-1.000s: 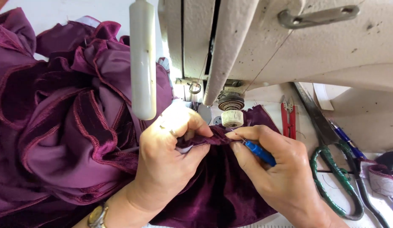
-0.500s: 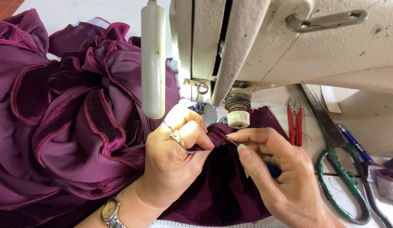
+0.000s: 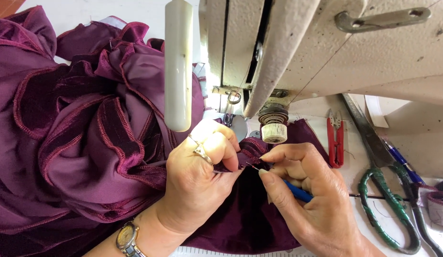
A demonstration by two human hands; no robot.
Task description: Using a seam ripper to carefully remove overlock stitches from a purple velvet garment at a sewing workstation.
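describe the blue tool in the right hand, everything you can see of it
The blue-handled tool looks like a slim plastic-handled pick or seam ripper. Its handle lies across the right hand, mostly hidden by the fingers. A thin dark metal tip points up-left into the purple fabric seam, which the left hand pinches. Its far end is hidden.

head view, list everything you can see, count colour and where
fabric: one, purple ruffled, left and centre, under both hands
sewing machine: one, cream, top
thread snips: one, red, right of the fabric
scissors: one, green-wrapped handles, right
pen: one, blue, beside the scissors
wristwatch: one, silver, left wrist
blue-handled tool: one, in right hand, tip at the seam
left hand: pinches the fabric, ring on a finger
right hand: grips the tool
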